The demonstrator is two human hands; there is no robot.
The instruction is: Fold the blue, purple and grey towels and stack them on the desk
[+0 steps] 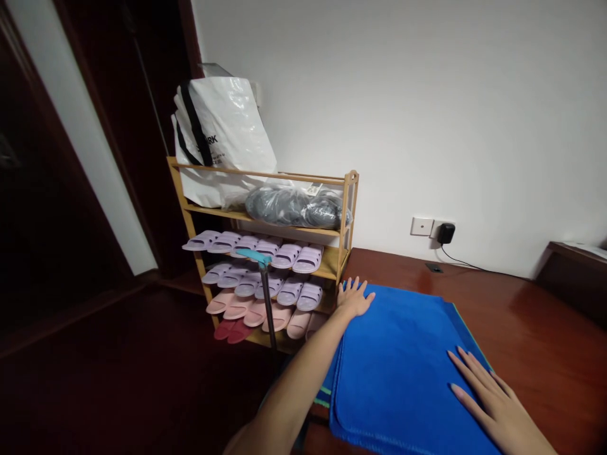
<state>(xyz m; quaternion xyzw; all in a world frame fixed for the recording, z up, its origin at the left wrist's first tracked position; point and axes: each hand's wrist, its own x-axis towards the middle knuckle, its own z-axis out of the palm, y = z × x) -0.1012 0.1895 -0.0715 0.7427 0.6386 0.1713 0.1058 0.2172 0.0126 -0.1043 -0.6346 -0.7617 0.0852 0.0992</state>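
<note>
A blue cloth [398, 360] with stitched edges lies folded in layers on the reddish-brown wooden table [535, 328], its near left edge reaching the table's side. My left hand [355, 298] rests on the cloth's far left corner, fingers spread. On the right part of the cloth lies my right hand [488, 392], fingers stretched out and palm down. Neither hand grips anything. A second layer with a green edge shows under the cloth at the right and at the lower left.
Left of the table stands a wooden shoe rack [348, 208] with rows of slippers [284, 256], a white bag [232, 120] and plastic-wrapped grey items [294, 205]. A blue-topped pole [268, 303] leans before it. A black plug [446, 233] trails a cord along the wall.
</note>
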